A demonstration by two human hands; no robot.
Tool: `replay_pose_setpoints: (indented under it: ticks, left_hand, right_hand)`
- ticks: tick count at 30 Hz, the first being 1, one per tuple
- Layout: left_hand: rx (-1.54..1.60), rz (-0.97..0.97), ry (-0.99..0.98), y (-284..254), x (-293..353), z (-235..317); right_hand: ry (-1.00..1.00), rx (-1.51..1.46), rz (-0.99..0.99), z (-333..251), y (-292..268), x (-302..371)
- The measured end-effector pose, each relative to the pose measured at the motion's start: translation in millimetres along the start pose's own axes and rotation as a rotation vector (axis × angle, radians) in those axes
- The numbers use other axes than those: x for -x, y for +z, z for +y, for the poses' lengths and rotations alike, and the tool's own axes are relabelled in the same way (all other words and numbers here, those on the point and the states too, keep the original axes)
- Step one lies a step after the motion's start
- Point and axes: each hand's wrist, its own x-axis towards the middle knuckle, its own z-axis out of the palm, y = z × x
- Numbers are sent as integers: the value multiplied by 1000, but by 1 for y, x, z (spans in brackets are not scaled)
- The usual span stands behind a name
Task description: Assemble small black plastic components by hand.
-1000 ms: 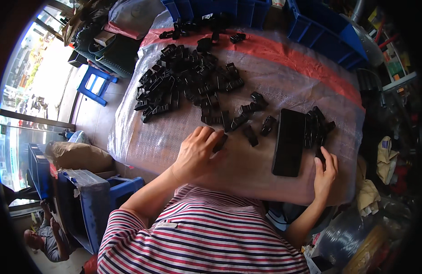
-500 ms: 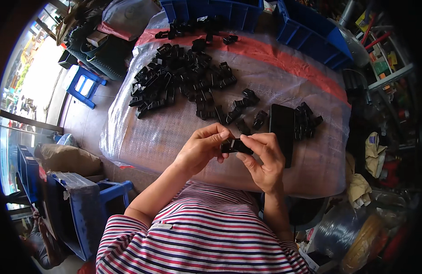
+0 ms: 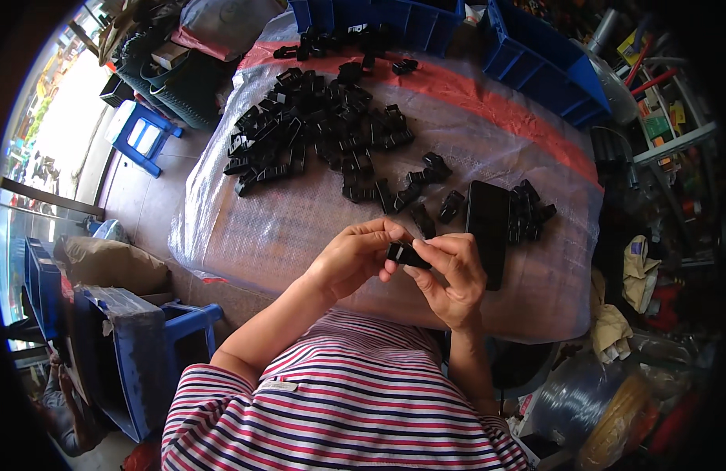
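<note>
A small black plastic part (image 3: 407,254) is held between my two hands above the near side of the wrapped work surface. My left hand (image 3: 355,253) pinches its left end with thumb and fingers. On its right side, my right hand (image 3: 453,275) grips it between thumb and fingertips. Fingers cover much of the part, so its exact kind cannot be made out. Beyond my hands lies a heap of similar black plastic parts (image 3: 300,118), with a few loose ones trailing toward me. A flat black slab like a phone (image 3: 487,235) lies just right of my right hand.
A smaller cluster of black parts (image 3: 528,210) sits right of the slab. Two blue crates (image 3: 426,30) (image 3: 543,63) stand at the far edge. Clear plastic over a red-striped sheet (image 3: 261,243) covers the surface. At lower left is a blue stool (image 3: 192,326); a person's arm (image 3: 61,392) shows beyond.
The black part has tilted slightly between my fingers, and both hands keep hold of it. The whole view has shifted a little. The heap looks the same.
</note>
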Motion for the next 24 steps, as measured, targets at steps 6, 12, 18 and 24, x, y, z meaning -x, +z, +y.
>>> replay_pose_setpoints:
  ticks: [6, 12, 18, 24]
  left_hand:
    - [-33, -140, 120, 7, 11, 2]
    - [-360, -10, 273, 20, 15, -6]
    - [-615, 173, 357, 6, 19, -14]
    - [-548, 194, 568, 0, 33, -12]
  right_hand:
    - [90, 33, 10, 1, 1, -1]
    - [92, 70, 4, -1, 7, 0]
    - [127, 89, -11, -8, 26, 4]
    - [673, -857, -86, -6, 42, 4]
